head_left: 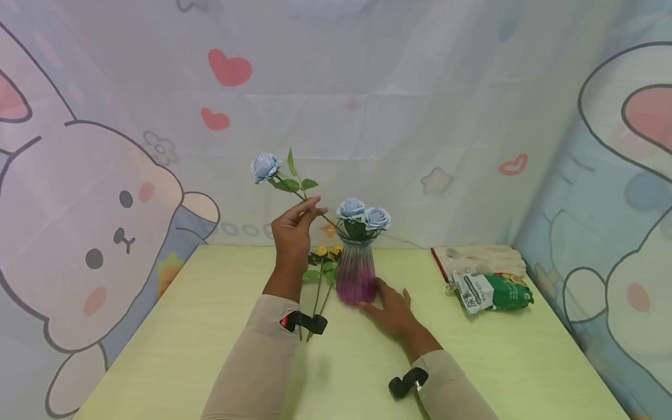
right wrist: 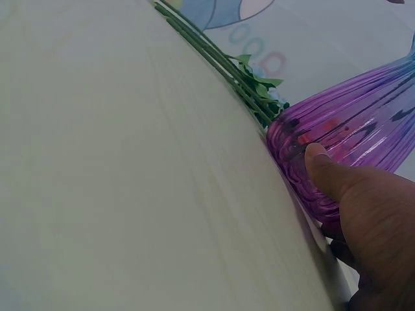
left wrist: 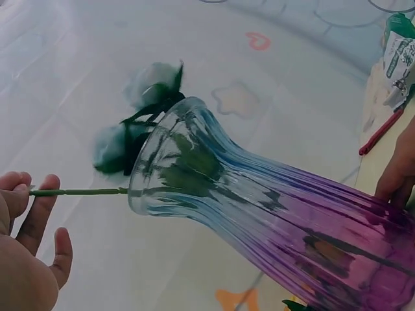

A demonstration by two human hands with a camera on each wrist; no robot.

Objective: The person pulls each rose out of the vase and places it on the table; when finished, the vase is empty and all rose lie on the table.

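Left hand (head_left: 293, 228): pinching the green stem of a pale blue fabric rose (head_left: 265, 166), raised above the table.
Rose axis: tilted, bloom up-left, stem end down-right into the mouth of the ribbed clear-to-purple glass vase (head_left: 356, 271).
Right hand (head_left: 391, 307): fingers mostly straight, thumb pressed on the vase base.
Table (head_left: 184, 326): pale green, vase standing mid-table.

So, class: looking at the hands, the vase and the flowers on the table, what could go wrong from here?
1. The tall ribbed glass vase is steadied only by the right hand touching its base; a sideways push from the stem could tip it.
2. The left hand has a fingertip grip on the blue rose stem, which could slip.
3. Two blue roses already crowd the narrow neck and may get dislodged.
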